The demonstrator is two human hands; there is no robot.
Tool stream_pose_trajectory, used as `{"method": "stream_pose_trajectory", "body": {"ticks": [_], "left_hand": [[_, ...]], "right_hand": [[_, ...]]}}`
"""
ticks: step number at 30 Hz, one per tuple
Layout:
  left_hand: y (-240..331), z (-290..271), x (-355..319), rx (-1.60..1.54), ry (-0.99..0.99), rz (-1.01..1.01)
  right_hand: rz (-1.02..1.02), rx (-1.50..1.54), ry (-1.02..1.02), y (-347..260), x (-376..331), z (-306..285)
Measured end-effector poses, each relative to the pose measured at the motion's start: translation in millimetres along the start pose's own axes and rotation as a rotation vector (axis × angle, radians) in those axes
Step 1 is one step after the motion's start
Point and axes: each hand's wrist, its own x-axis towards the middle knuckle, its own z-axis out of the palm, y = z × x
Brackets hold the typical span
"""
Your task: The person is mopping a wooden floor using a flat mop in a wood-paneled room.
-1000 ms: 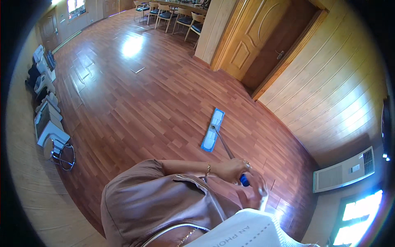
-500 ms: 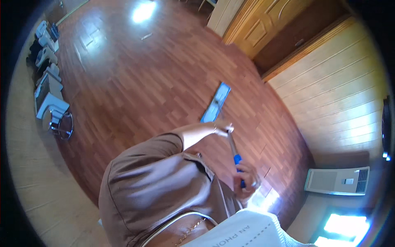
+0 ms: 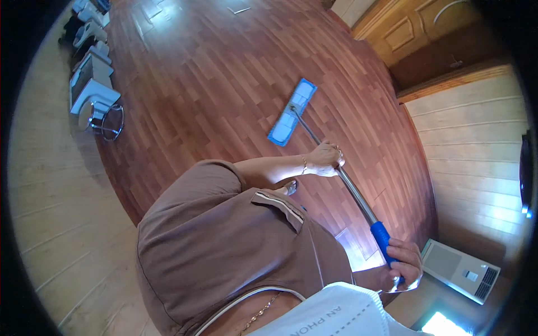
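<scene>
A flat mop with a long metal pole [image 3: 358, 196] runs diagonally in front of me. Its rectangular blue-edged head [image 3: 292, 112] lies on the wooden floor, beyond my hands. My left hand [image 3: 325, 159], with a bracelet at the wrist, is closed round the pole partway down. At the pole's upper end is a blue grip [image 3: 380, 238], and my right hand [image 3: 404, 263] is wrapped round it, out to my right. A foot in a sandal [image 3: 290, 187] shows just below my left forearm.
Reddish-brown wood flooring [image 3: 207, 95] spreads ahead. Along the left wall stand a chrome-framed stool [image 3: 112, 123] and white washing units [image 3: 95, 84]. At the right are a wooden door [image 3: 412, 33], a panelled wall [image 3: 465, 145] and a white floor-standing air unit [image 3: 460, 269].
My right hand has swung out to the right with the grip, farther from my left hand. The mop head has moved away from me, and the whole view has shifted.
</scene>
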Motion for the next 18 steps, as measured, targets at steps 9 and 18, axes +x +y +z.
{"method": "stream_pose_trajectory", "body": {"ticks": [9, 18], "left_hand": [[-14, -94, -130, 0.176, 0.176, -0.316], [-54, -154, -355, 0.315, 0.287, -0.802]], "right_hand": [[-0.162, 0.623, -0.428, 34, 49, 40], [0.128, 1.263, -0.707, -9, 11, 232]]}}
